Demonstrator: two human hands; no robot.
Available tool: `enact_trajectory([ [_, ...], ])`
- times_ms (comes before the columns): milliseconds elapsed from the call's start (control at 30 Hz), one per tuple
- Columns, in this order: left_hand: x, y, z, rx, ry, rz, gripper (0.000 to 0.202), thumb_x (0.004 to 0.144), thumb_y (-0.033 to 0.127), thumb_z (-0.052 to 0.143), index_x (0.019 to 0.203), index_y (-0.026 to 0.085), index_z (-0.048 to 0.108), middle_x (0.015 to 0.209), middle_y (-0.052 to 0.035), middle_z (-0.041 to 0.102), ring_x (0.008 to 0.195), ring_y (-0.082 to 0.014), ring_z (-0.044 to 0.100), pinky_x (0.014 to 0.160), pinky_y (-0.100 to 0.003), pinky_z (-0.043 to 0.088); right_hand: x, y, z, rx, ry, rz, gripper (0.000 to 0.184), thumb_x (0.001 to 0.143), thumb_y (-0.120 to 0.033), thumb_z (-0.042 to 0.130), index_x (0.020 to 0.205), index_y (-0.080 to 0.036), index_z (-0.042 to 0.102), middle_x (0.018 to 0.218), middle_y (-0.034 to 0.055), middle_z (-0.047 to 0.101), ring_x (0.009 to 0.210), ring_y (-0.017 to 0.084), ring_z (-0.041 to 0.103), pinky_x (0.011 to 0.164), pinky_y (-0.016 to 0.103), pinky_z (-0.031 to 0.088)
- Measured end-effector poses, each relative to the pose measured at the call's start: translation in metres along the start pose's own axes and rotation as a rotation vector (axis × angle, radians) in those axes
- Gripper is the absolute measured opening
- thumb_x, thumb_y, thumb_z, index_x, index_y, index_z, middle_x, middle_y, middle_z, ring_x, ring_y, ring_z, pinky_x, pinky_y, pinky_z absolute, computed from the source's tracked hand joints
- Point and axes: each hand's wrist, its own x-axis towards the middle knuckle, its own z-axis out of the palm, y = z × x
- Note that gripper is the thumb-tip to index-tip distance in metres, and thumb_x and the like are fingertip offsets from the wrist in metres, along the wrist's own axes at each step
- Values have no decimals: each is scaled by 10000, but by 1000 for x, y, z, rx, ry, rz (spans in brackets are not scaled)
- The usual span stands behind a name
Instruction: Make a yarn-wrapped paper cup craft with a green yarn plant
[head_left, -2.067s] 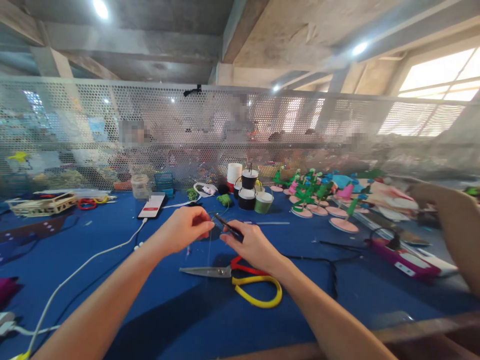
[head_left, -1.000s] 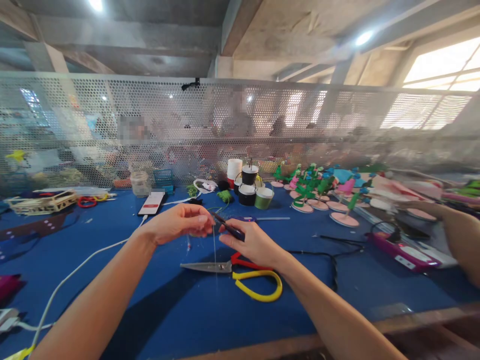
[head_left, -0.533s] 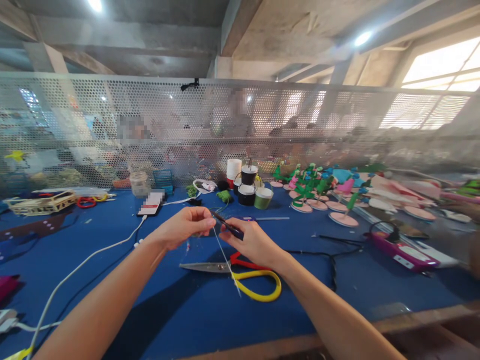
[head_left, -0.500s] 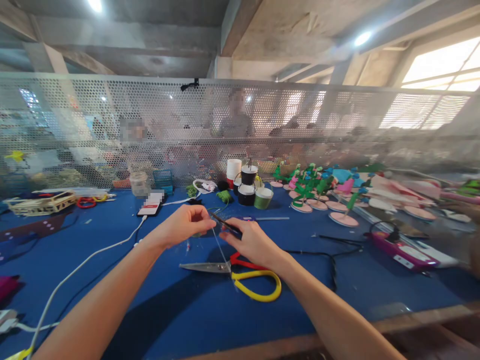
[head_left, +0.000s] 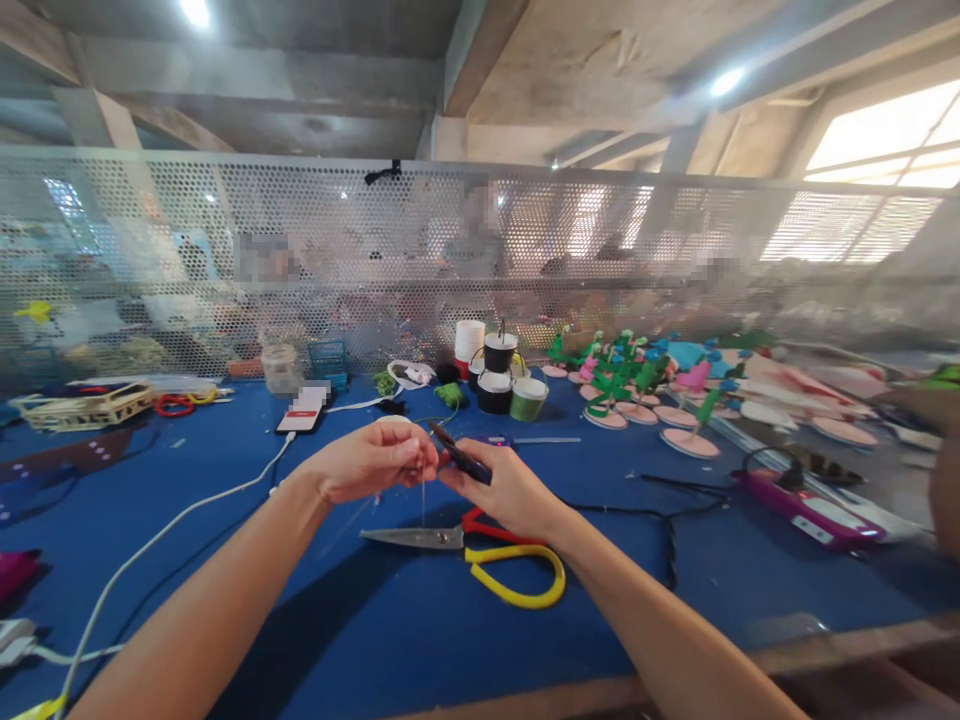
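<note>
My left hand (head_left: 379,462) is closed in a pinch over the blue table, its fingertips on a thin pale thread (head_left: 424,505) that hangs down toward the scissors. My right hand (head_left: 506,485) is wrapped round a slim black tool (head_left: 471,466) with a narrow dark end, like small snips or pliers; its exact kind is hard to make out. The tool's tip points up and left, close beside my left fingertips. Under both hands lie large scissors (head_left: 517,600) with one red and one yellow handle, blades to the left.
Small buckets (head_left: 529,398) stand at the back centre, near green yarn (head_left: 450,396). Several crafted plants on pink discs (head_left: 690,443) fill the back right. A purple power strip (head_left: 806,510) lies at right, a phone (head_left: 304,408) with a white cable (head_left: 187,512) at left.
My left hand has turned and dropped slightly, its fingers now more curled. The thread hangs straighter and shorter below it. The black tool shows more plainly in my right hand.
</note>
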Motion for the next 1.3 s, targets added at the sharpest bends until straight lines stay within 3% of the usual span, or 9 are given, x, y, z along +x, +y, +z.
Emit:
enact_trajectory([
  [100,0,4,7,266,112,-1,273,653,390,597,602,141,497,578,19,499,540,-76,421,540,-212,325,1,2,2,-101,32,39,174,757,-290,483,781,-144,575,685,13,606,627,128,523,591,226,398],
  [233,-6,17,20,1023,451,-12,151,676,240,540,558,152,503,522,17,482,510,-96,387,516,-237,282,3,2,5,-281,72,112,146,737,-239,511,800,-135,592,753,62,638,681,172,559,629,271,391],
  [300,-9,21,22,1147,517,12,138,669,223,538,553,151,517,517,13,486,513,-101,393,518,-240,280,3,2,5,-280,74,115,151,739,-237,509,810,-133,593,764,68,641,692,177,564,635,274,392],
  [500,-6,13,2,286,57,4,272,717,394,529,770,129,567,758,-41,576,648,-101,486,613,-237,366,2,1,1,-15,56,41,173,758,-284,486,803,-143,575,728,16,627,674,129,546,618,216,413],
  [633,1,1,-1,59,-6,20,332,598,427,637,675,148,473,616,8,526,593,-96,475,573,-226,350,0,3,1,-8,35,-8,175,763,-281,481,817,-147,578,732,10,628,669,123,542,618,210,413],
  [900,-7,21,27,1285,578,27,103,672,185,509,574,154,497,544,0,492,605,-148,461,613,-289,330,4,5,5,-317,108,124,154,727,-227,525,824,-130,597,770,77,647,706,185,574,643,273,398],
  [1133,-6,13,1,303,38,39,227,708,368,540,758,147,538,776,-33,578,682,-110,499,640,-245,370,1,-1,0,-2,28,46,163,754,-270,482,785,-141,576,714,12,619,668,127,542,624,216,412],
  [1233,-3,6,-1,120,-13,28,273,655,399,589,679,154,471,616,8,535,599,-94,472,594,-230,355,1,-1,-1,6,26,34,165,750,-277,491,786,-140,575,703,10,614,651,122,533,608,213,411],
  [1300,-2,6,4,252,52,9,259,664,385,574,643,156,454,570,24,503,554,-87,446,566,-226,347,1,1,-1,-50,44,49,158,750,-271,495,800,-145,576,697,12,618,631,124,535,595,218,407],
])
